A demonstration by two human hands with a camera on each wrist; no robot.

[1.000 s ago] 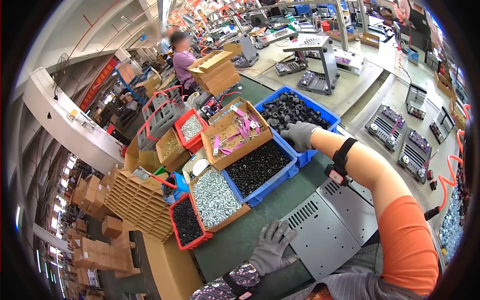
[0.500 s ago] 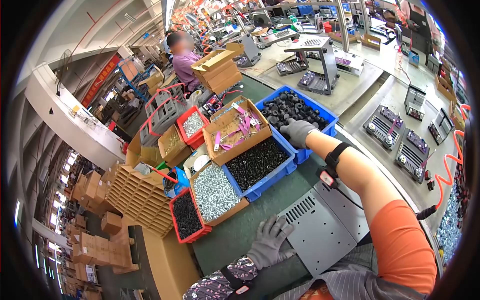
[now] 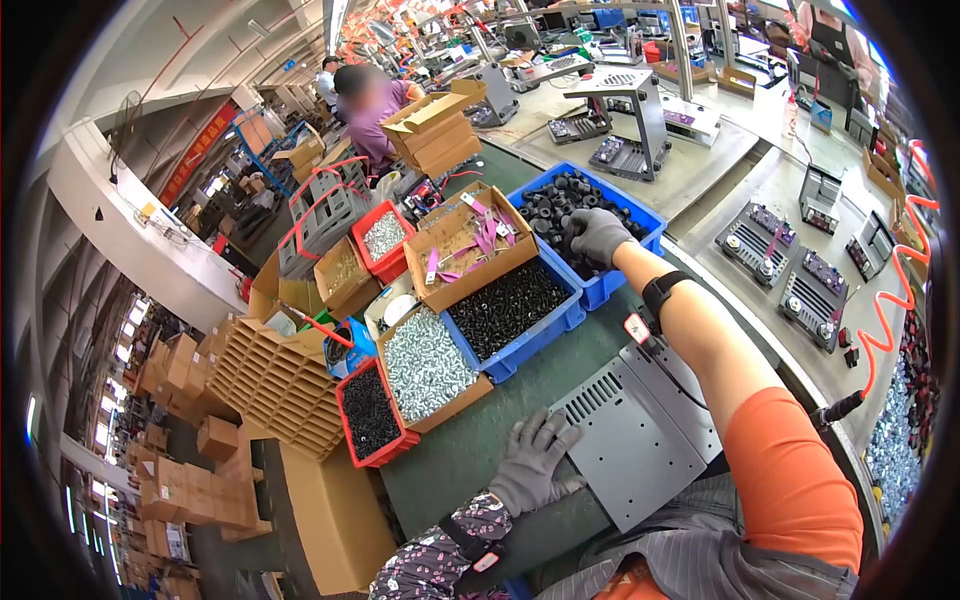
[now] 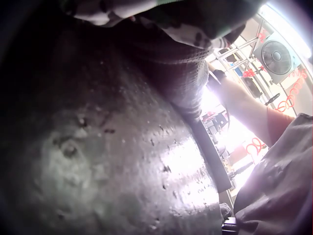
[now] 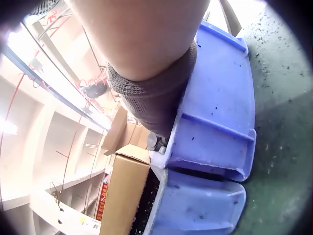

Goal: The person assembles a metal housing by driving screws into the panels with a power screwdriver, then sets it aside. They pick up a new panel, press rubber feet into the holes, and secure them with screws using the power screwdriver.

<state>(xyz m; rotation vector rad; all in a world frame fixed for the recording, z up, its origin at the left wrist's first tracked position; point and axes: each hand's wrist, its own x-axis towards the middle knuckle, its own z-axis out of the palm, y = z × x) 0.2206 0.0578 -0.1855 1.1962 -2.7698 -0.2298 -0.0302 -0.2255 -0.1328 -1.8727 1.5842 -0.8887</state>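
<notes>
My right hand [image 3: 600, 238], in a grey glove, reaches over the near wall of a blue bin [image 3: 597, 293] filled with black round knob-like parts [image 3: 548, 207]. Its fingers are down among the parts, and I cannot tell if they grip one. In the right wrist view the glove cuff [image 5: 156, 100] passes behind the wall of the blue bin [image 5: 215, 98]. My gloved left hand [image 3: 530, 462] rests on the green table with loosely spread fingers, right at the left edge of a grey slotted metal panel [image 3: 635, 450]. The left wrist view shows mostly dark tabletop [image 4: 107, 161].
Left of the panel stand a blue bin of black screws [image 3: 508, 312], a box of silver screws [image 3: 425, 365], a red bin of small black parts [image 3: 370, 415] and a carton with purple-tagged pieces [image 3: 465, 250]. A bench with metal assemblies [image 3: 755, 245] lies to the right.
The right hand stays in the bin of black parts and has shifted slightly among them. The head view has moved a little. The left hand keeps its place beside the panel.
</notes>
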